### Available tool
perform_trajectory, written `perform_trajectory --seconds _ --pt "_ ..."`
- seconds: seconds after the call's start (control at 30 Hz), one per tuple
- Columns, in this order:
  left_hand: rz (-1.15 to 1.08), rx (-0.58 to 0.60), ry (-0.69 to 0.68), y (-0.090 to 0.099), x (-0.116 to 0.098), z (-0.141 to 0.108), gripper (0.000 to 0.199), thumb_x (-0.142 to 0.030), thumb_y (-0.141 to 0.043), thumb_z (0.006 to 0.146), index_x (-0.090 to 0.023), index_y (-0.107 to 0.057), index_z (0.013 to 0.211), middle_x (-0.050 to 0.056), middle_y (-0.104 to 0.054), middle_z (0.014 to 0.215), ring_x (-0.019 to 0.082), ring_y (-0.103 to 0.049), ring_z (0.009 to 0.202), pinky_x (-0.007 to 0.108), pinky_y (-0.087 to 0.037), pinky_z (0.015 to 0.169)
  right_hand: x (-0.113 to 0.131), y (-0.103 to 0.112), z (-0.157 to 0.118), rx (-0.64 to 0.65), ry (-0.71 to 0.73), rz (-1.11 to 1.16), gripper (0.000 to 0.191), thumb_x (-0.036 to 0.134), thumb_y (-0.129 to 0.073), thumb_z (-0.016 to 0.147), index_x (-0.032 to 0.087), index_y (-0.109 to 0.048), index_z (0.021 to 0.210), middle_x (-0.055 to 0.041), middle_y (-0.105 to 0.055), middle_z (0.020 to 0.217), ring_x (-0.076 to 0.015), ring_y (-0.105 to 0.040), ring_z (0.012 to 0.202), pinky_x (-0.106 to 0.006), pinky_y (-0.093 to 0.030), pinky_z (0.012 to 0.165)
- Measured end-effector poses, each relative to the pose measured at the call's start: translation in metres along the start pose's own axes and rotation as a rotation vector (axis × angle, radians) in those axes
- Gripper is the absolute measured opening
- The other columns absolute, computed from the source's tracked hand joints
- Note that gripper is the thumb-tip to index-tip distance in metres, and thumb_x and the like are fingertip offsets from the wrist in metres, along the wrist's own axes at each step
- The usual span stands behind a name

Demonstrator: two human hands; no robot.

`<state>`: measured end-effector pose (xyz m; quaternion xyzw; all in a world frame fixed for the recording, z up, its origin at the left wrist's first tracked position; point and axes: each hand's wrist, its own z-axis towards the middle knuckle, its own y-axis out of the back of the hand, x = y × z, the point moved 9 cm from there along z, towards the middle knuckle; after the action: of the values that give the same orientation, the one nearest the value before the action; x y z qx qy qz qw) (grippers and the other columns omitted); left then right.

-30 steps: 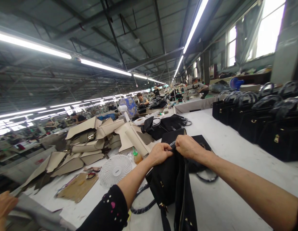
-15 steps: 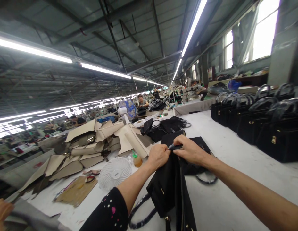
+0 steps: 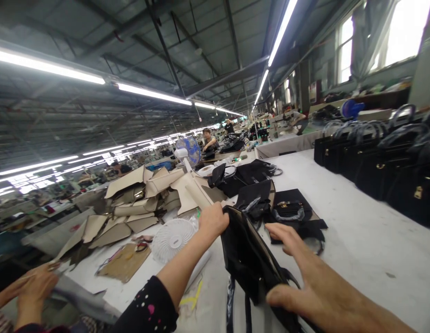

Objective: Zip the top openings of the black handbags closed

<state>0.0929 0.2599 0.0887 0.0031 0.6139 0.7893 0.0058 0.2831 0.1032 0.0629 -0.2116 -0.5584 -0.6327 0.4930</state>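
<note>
A black handbag (image 3: 248, 259) stands tilted over the white table in front of me, its top edge spread apart so the inside shows. My left hand (image 3: 213, 222) is closed round its far upper corner. To the right of the bag, my right hand (image 3: 301, 273) is open, thumb and fingers spread wide, with nothing between them; whether the thumb touches the bag I cannot tell. A dark strap wrapped in clear film (image 3: 230, 300) hangs below the bag. Just beyond lies another black bag (image 3: 293, 206) with a wrapped handle and gold-coloured hardware.
Finished-looking black handbags (image 3: 391, 171) stand in rows at the right. Beige panels (image 3: 149, 196) are heaped at the left, near a white fan (image 3: 173, 240) and a brown board (image 3: 125, 263). A co-worker's hands (image 3: 36, 286) show at lower left.
My right hand has let go of the bag's edge and moved right and nearer, fingers spreading. The bag has swung round and gapes wider. The co-worker's hands have come further into view.
</note>
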Motion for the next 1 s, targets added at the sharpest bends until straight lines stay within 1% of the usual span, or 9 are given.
perform_trajectory --seconds 0.07,0.13,0.23,0.3,0.37,0.47,0.67,0.83,1.0 --pt "0.032 -0.114 -0.144 0.016 -0.021 -0.006 0.031 -0.017 -0.051 0.071 -0.017 -0.051 0.102 0.013 -0.057 0.106 0.026 -0.055 0.098 0.036 -0.044 0.081 0.004 -0.015 -0.002 0.018 0.025 -0.039 0.094 0.034 -0.071 0.061 0.024 -0.025 0.143 -0.0086 -0.026 0.146 -0.0281 -0.029 0.133 -0.041 -0.03 0.11" --pt "0.03 -0.188 -0.423 0.028 -0.052 -0.022 0.046 -0.008 -0.051 0.062 -0.017 -0.046 0.106 0.012 -0.048 0.119 0.025 -0.046 0.109 0.037 -0.041 0.09 -0.001 -0.02 -0.001 0.012 -0.005 -0.067 0.085 0.03 -0.065 0.065 0.024 -0.028 0.141 -0.0076 -0.038 0.14 -0.0249 -0.039 0.126 -0.037 -0.035 0.106" --pt "-0.056 -0.115 -0.83 0.029 -0.086 -0.053 0.052 -0.004 -0.05 0.055 -0.019 -0.044 0.104 0.01 -0.042 0.121 0.024 -0.039 0.112 0.037 -0.038 0.096 -0.022 -0.01 0.004 0.012 -0.134 -0.117 0.054 0.028 -0.05 0.078 0.023 -0.043 0.131 -0.0057 -0.062 0.111 -0.0223 -0.058 0.102 -0.035 -0.045 0.088" --pt "-0.117 -0.051 -0.932 0.027 -0.09 -0.063 0.051 -0.003 -0.048 0.053 -0.02 -0.043 0.101 0.009 -0.042 0.118 0.024 -0.039 0.11 0.038 -0.037 0.096 -0.032 0.003 0.012 0.048 -0.138 -0.13 0.039 0.028 -0.042 0.083 0.022 -0.055 0.12 -0.004 -0.067 0.096 -0.0217 -0.062 0.089 -0.033 -0.047 0.079" --pt "-0.166 -0.024 -0.933 0.027 -0.087 -0.064 0.05 -0.003 -0.046 0.054 -0.02 -0.043 0.1 0.009 -0.042 0.116 0.024 -0.039 0.109 0.039 -0.036 0.097 -0.034 0.015 0.023 0.104 -0.055 -0.113 0.034 0.029 -0.042 0.085 0.022 -0.061 0.112 -0.0022 -0.068 0.093 -0.0208 -0.062 0.086 -0.031 -0.046 0.079" --pt "-0.234 -0.001 -0.919 0.027 -0.084 -0.062 0.052 -0.002 -0.045 0.053 -0.021 -0.043 0.101 0.008 -0.041 0.116 0.023 -0.038 0.111 0.039 -0.034 0.099 -0.042 0.029 0.039 0.186 0.042 -0.058 0.033 0.03 -0.047 0.083 0.022 -0.063 0.111 -0.0012 -0.068 0.098 -0.0206 -0.06 0.09 -0.03 -0.045 0.083" --pt "-0.358 0.003 -0.784 0.023 -0.081 -0.048 0.042 -0.003 -0.047 0.053 -0.021 -0.044 0.091 0.006 -0.041 0.11 0.022 -0.04 0.104 0.037 -0.037 0.094 -0.072 0.039 0.057 0.171 -0.017 0.086 0.038 0.034 -0.051 0.081 0.019 -0.063 0.113 -0.0033 -0.067 0.102 -0.0228 -0.059 0.095 -0.033 -0.045 0.087" --pt "-0.408 -0.081 -0.654 0.022 -0.069 -0.036 0.037 -0.005 -0.052 0.057 -0.021 -0.045 0.09 0.004 -0.04 0.107 0.02 -0.04 0.102 0.035 -0.039 0.093 -0.082 0.041 0.057 0.14 -0.062 0.157 0.041 0.038 -0.053 0.081 0.017 -0.062 0.115 -0.0042 -0.067 0.101 -0.0228 -0.059 0.095 -0.033 -0.045 0.086" --pt "-0.363 -0.117 -0.595 0.02 -0.061 -0.034 0.034 -0.006 -0.056 0.06 -0.021 -0.047 0.089 0.004 -0.04 0.108 0.021 -0.04 0.102 0.036 -0.039 0.091 -0.082 0.044 0.056 0.139 -0.067 0.173 0.042 0.039 -0.053 0.081 0.017 -0.062 0.115 -0.0042 -0.066 0.101 -0.0232 -0.059 0.096 -0.033 -0.045 0.086"
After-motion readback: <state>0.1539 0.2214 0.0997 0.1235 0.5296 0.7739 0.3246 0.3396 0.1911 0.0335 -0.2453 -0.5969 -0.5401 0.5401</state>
